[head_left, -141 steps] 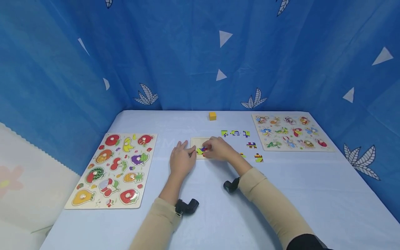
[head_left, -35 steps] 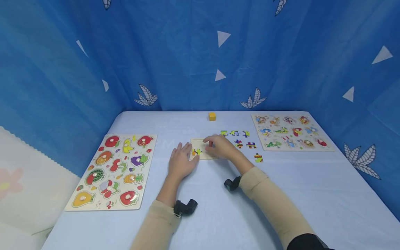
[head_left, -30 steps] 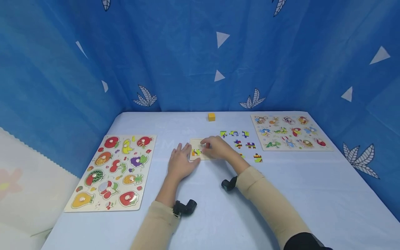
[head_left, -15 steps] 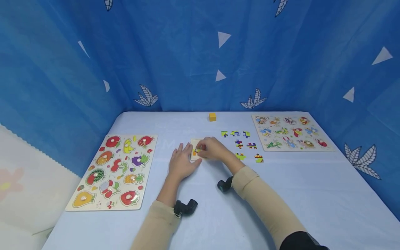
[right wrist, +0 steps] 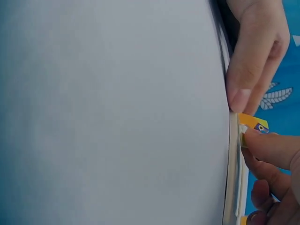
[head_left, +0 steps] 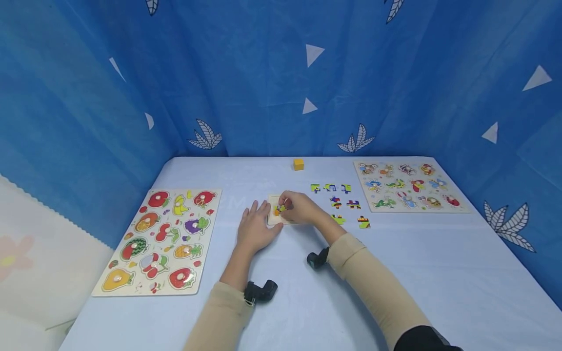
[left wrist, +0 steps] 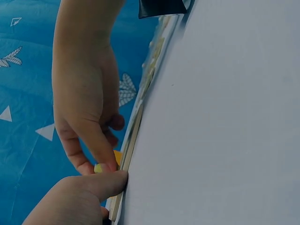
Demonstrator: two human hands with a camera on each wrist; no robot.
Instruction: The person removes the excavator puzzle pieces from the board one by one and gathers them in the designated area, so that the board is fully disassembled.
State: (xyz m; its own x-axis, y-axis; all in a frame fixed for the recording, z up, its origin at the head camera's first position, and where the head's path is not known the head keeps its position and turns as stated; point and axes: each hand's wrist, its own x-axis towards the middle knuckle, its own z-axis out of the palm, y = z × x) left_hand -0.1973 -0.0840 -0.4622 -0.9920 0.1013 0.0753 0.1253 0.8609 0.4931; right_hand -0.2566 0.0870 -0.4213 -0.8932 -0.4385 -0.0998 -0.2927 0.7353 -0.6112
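Observation:
A small wooden puzzle tray (head_left: 273, 218) lies at the table's middle. My left hand (head_left: 259, 218) lies flat beside it, straight fingers touching the tray's left edge (right wrist: 233, 178). In the left wrist view its thumb (left wrist: 101, 182) rests against the tray rim (left wrist: 125, 161). My right hand (head_left: 285, 207) is over the tray and pinches an orange-yellow puzzle piece (head_left: 278, 210) at its left part. The piece (right wrist: 253, 125) shows between the right fingertips (right wrist: 262, 140), just above the tray. Most of the tray's inside is hidden under the right hand.
Several loose puzzle pieces (head_left: 336, 201) lie right of the tray. A yellow cube (head_left: 298, 164) sits farther back. A fruit peg board (head_left: 162, 239) lies at the left, an insect peg board (head_left: 408, 186) at the right. Blue curtains enclose the table.
My right hand has shifted left across the tray, bringing the orange-yellow piece to its left part. A red-purple piece seen in the tray earlier now lies among the loose ones. The left hand has stayed put.

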